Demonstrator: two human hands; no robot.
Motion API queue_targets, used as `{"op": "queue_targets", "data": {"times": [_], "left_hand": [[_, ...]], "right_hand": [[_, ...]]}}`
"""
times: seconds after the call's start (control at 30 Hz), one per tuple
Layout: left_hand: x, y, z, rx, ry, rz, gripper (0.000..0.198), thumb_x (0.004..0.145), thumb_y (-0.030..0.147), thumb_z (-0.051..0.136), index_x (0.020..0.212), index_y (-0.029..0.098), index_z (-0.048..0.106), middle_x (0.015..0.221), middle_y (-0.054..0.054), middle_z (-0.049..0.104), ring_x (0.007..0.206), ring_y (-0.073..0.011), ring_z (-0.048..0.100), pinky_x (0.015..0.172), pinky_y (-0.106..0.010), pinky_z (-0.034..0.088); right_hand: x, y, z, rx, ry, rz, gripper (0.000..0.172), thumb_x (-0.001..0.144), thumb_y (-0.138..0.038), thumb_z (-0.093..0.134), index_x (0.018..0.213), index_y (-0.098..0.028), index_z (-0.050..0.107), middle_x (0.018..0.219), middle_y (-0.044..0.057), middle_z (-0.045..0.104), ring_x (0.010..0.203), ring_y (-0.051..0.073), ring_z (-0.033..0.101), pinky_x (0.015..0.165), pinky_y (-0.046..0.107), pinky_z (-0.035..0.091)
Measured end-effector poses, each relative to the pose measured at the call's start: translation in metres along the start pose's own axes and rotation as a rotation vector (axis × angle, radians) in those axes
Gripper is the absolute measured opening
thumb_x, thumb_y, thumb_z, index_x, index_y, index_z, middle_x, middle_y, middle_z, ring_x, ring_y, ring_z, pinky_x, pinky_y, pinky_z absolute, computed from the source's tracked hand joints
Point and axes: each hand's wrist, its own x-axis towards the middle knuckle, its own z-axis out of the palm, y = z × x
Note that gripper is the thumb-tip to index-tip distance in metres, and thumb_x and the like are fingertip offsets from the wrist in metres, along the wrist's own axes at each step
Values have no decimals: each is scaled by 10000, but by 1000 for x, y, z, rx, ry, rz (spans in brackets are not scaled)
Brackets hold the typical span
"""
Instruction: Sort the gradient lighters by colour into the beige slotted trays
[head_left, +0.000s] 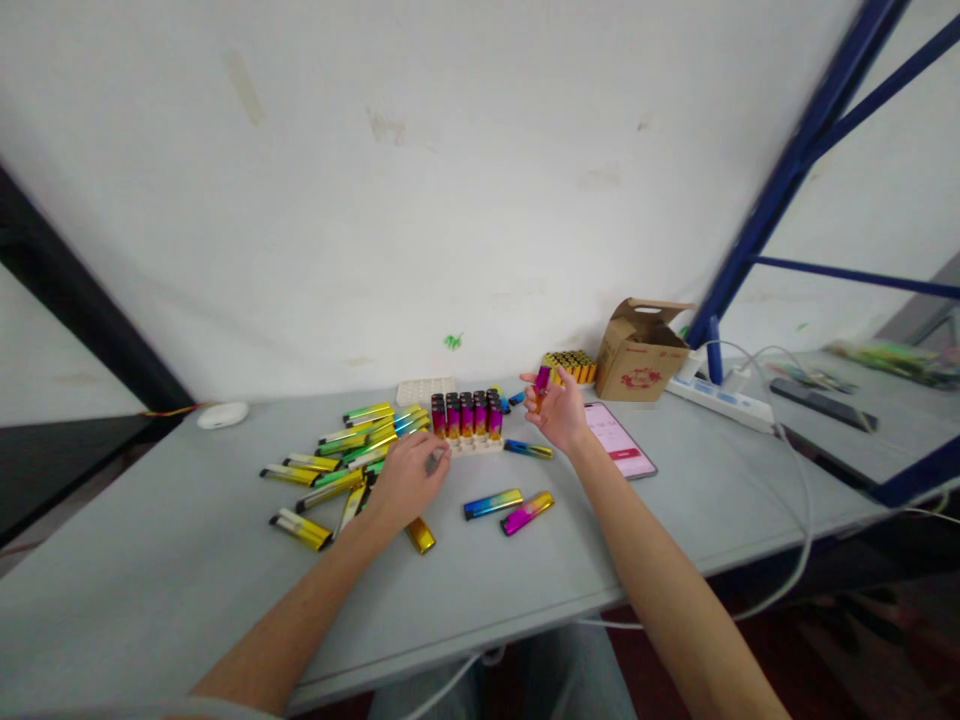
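Head view looks down on a grey counter (150, 560) set against a white wall (450, 180). The right hand (556, 410) is raised just above the counter, pinching a magenta-and-gold bar (541, 382) upright between thumb and fingers, while its other fingers (529, 392) spread apart. Just behind it stands a block of orange-gold bars (570, 368).

The left hand (409, 480) lies low against the front of a pale rack (476, 445) of upright pink-and-gold bars (465, 418). Its fingers (429, 455) curl downward, and a small grey piece (435, 461) shows at their tips; whether they pinch it, I cannot tell.

Loose yellow-green bars (330, 460) lie heaped left of the rack, just beside the left hand. A gold bar (420, 535) lies just below that hand. A blue-and-gold bar (493, 504) and a second magenta bar (527, 513) lie side by side in front of the rack, with a slim blue bar (529, 450) nearer its corner.

Beyond the right hand are a phone (619, 440) with a pink screen, a cardboard box (641, 350), and a white power strip (720, 405).
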Motion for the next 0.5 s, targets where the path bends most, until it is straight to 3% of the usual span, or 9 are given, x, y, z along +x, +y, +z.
{"op": "queue_targets", "data": {"times": [0.17, 0.33, 0.5], "left_hand": [[2, -5, -1, 20, -4, 4, 251, 905, 296, 464, 862, 167, 675, 899, -90, 698, 878, -250, 628, 849, -415, 488], [2, -7, -2, 29, 17, 12, 251, 905, 303, 471, 863, 163, 675, 895, -94, 694, 876, -248, 626, 836, -394, 483], [3, -8, -2, 27, 32, 30, 245, 904, 301, 478, 845, 163, 671, 870, -83, 689, 852, -242, 623, 822, -386, 479]], "right_hand": [[2, 5, 0, 108, -5, 87, 468, 902, -530, 358, 829, -150, 621, 562, -14, 480, 474, 111, 456, 418, 209, 302], [3, 9, -1, 142, -74, 102, 367, 868, -479, 416, 782, -167, 588, 592, -14, 491, 527, 126, 504, 451, 221, 354], [2, 9, -1, 131, -129, 129, 387, 865, -453, 338, 784, -161, 578, 612, 5, 510, 531, 142, 491, 468, 251, 384]]}}
